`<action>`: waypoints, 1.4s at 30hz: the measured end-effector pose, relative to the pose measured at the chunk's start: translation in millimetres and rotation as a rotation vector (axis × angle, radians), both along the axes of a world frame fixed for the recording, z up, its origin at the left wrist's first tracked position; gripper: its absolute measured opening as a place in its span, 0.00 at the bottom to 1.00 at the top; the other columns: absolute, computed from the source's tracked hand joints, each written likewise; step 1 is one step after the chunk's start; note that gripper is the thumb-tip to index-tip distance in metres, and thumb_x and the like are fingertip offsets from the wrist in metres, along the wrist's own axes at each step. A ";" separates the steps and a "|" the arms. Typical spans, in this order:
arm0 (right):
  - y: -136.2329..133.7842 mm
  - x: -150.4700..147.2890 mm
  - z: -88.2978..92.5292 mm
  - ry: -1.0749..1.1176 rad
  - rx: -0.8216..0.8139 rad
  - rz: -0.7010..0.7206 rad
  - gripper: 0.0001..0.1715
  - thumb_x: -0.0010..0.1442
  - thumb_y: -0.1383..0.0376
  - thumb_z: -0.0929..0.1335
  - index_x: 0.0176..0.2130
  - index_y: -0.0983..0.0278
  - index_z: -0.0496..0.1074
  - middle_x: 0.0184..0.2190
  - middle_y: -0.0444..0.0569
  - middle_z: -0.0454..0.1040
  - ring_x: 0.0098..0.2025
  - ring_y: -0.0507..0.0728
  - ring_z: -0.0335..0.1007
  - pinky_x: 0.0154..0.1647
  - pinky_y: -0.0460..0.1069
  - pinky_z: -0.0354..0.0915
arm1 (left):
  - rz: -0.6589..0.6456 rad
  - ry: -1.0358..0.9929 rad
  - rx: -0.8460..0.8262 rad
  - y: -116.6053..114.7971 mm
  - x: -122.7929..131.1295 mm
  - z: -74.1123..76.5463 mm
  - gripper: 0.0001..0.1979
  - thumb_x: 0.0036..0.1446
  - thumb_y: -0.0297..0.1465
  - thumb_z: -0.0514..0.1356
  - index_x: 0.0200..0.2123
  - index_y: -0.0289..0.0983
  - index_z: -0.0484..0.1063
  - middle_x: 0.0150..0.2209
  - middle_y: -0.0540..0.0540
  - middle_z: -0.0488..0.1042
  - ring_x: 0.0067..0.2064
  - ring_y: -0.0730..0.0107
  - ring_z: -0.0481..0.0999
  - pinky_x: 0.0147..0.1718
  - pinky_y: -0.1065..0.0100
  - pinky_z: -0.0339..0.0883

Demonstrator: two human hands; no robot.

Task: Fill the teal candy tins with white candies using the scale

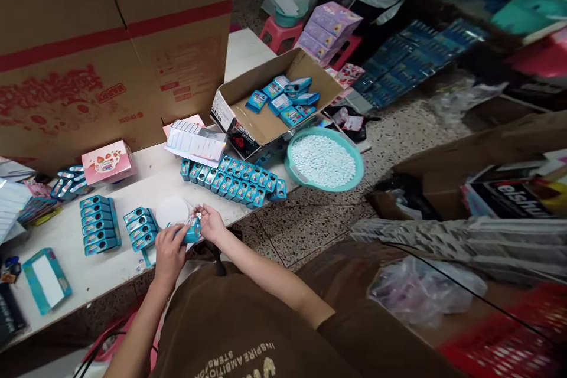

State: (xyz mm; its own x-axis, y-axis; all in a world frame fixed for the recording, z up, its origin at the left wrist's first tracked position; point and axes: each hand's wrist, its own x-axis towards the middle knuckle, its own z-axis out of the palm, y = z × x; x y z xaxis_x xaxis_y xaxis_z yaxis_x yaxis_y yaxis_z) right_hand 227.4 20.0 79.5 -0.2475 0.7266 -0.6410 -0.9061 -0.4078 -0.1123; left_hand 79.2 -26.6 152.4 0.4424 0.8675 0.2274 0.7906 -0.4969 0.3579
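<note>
A white table (137, 180) ran under the left hand (169, 254). A round white disc (172, 211) lay just ahead of that hand, a double row of teal packs (230, 180) sat farther out to its right, stacked teal packs (100, 224) stood to its left, a flat teal sleeve (46, 280) lay beyond those, and a pink strawberry card (106, 162) lay farther ahead.

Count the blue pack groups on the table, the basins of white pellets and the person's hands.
Blue pack groups: 4
Basins: 1
Hands, left and right: 2
Total: 7
</note>
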 end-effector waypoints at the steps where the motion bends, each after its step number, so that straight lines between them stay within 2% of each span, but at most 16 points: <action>1: 0.5 -1.3 3.5 0.026 -0.033 -0.015 0.17 0.62 0.64 0.58 0.27 0.66 0.69 0.21 0.47 0.72 0.25 0.51 0.69 0.30 0.47 0.67 | -0.002 0.022 0.010 0.3 1.3 3.4 0.23 0.51 0.23 0.54 0.51 0.42 0.68 0.47 0.43 0.72 0.48 0.59 0.67 0.47 0.58 0.58; 7: 3.5 -6.2 17.3 0.073 -0.162 -0.114 0.18 0.61 0.65 0.59 0.23 0.65 0.67 0.18 0.46 0.70 0.24 0.51 0.69 0.30 0.46 0.66 | -0.027 0.076 0.039 7.7 11.0 16.5 0.23 0.49 0.22 0.55 0.49 0.42 0.69 0.46 0.44 0.72 0.45 0.59 0.67 0.45 0.59 0.57; 13: 5.1 -0.8 14.3 0.101 -0.160 -0.148 0.17 0.61 0.65 0.59 0.23 0.65 0.66 0.17 0.46 0.69 0.23 0.52 0.68 0.28 0.46 0.66 | -0.074 0.121 0.050 11.1 13.1 27.6 0.22 0.50 0.23 0.55 0.49 0.43 0.69 0.46 0.44 0.73 0.45 0.59 0.67 0.46 0.58 0.56; 18: 3.3 0.4 12.1 0.137 -0.165 -0.096 0.17 0.61 0.65 0.59 0.24 0.66 0.67 0.18 0.46 0.69 0.22 0.52 0.68 0.27 0.47 0.66 | -0.074 0.135 0.049 11.0 12.8 30.3 0.21 0.51 0.23 0.55 0.49 0.43 0.70 0.45 0.44 0.73 0.46 0.58 0.67 0.46 0.58 0.54; 27: -0.3 0.0 8.7 0.133 -0.106 -0.083 0.17 0.61 0.64 0.59 0.23 0.66 0.66 0.18 0.46 0.70 0.23 0.52 0.69 0.30 0.46 0.67 | -0.032 0.099 0.045 8.4 15.5 24.3 0.24 0.49 0.24 0.55 0.50 0.45 0.69 0.45 0.44 0.73 0.45 0.57 0.67 0.46 0.56 0.54; 35: -2.3 -3.1 9.1 0.168 -0.166 -0.080 0.17 0.61 0.65 0.58 0.23 0.66 0.65 0.17 0.45 0.69 0.23 0.51 0.68 0.30 0.46 0.67 | 0.022 0.092 -0.038 4.8 9.5 16.1 0.23 0.48 0.23 0.56 0.48 0.43 0.70 0.45 0.44 0.73 0.46 0.56 0.68 0.46 0.55 0.55; 38: -0.7 -3.2 9.6 0.188 -0.174 -0.109 0.16 0.61 0.66 0.59 0.24 0.65 0.65 0.17 0.45 0.68 0.23 0.51 0.68 0.29 0.46 0.68 | 0.096 -0.015 -0.070 2.6 6.2 8.1 0.20 0.50 0.25 0.56 0.47 0.43 0.70 0.46 0.44 0.73 0.49 0.56 0.68 0.49 0.54 0.55; 42: 0.0 1.0 13.2 0.205 -0.187 -0.107 0.15 0.61 0.66 0.59 0.24 0.65 0.65 0.18 0.45 0.68 0.23 0.51 0.68 0.25 0.44 0.66 | 0.319 -0.377 -0.294 0.5 0.5 -8.3 0.17 0.50 0.32 0.59 0.45 0.41 0.67 0.44 0.45 0.72 0.45 0.61 0.71 0.46 0.59 0.63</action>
